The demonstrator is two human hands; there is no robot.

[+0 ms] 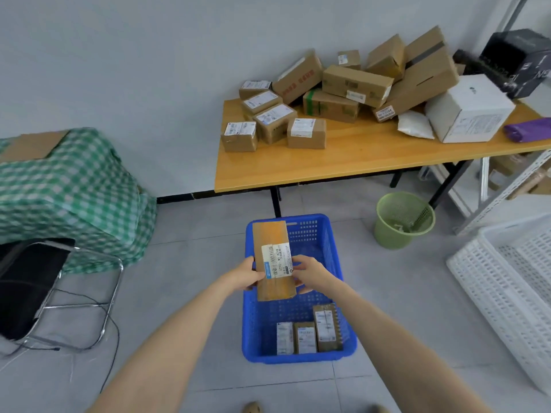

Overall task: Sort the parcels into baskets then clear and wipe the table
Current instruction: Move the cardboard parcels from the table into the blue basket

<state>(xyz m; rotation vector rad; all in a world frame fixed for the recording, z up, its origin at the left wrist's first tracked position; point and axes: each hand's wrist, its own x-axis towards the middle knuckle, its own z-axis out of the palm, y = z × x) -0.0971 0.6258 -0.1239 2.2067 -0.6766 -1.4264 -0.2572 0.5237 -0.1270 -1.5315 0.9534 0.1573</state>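
I hold a long brown cardboard parcel (272, 257) with a white label above the blue basket (331, 242) on the floor. My left hand (246, 274) grips its left edge and my right hand (308, 275) grips its right edge. Three small labelled parcels (308, 335) stand at the near end of the blue basket. On the wooden table (343, 159) behind it lies a pile of several brown parcels (351, 84), with a white box (469, 108), a white pouch (414, 125) and a purple bag (529, 131) at its right end.
A white basket (510, 281) sits on the floor at the right. A green bin (401, 219) stands under the table. At the left are a folding chair (44, 287) with a black seat and a checked green cloth (68, 189) over a box. Metal shelving (507, 186) rises at far right.
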